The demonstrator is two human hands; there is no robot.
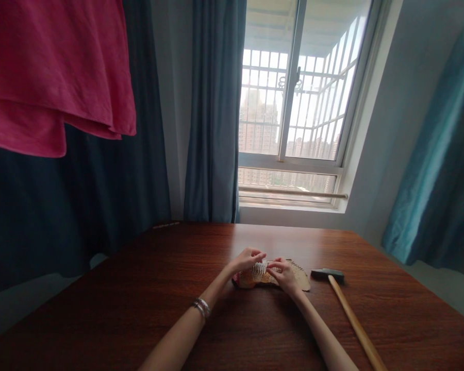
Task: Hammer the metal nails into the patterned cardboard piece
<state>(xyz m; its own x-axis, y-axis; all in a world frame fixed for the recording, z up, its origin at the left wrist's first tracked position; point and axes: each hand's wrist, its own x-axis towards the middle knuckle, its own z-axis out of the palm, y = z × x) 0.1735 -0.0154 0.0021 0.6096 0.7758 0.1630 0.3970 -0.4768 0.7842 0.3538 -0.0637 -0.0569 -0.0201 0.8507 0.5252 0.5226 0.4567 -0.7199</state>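
Observation:
A flat, irregular tan piece [302, 281] with a reddish left end lies on the table under both my hands. Rows of thin, dark upright spikes, which look like nails [260, 268], stand on it. Over its left part is my left hand [247, 258], its fingers drawn together above the spikes. My right hand [284, 274] comes in from the right with thumb and fingertips pinched beside the same row. Whatever is between the fingertips of either hand is too small to make out. To the right lies a hammer [350, 312] with a dark head and a long wooden handle.
The brown wooden table [139, 319] reaches to the wall below a barred window [290, 103]. Blue curtains [214, 113] hang at both sides. A pink cloth [58, 67] hangs at the upper left, well above the table.

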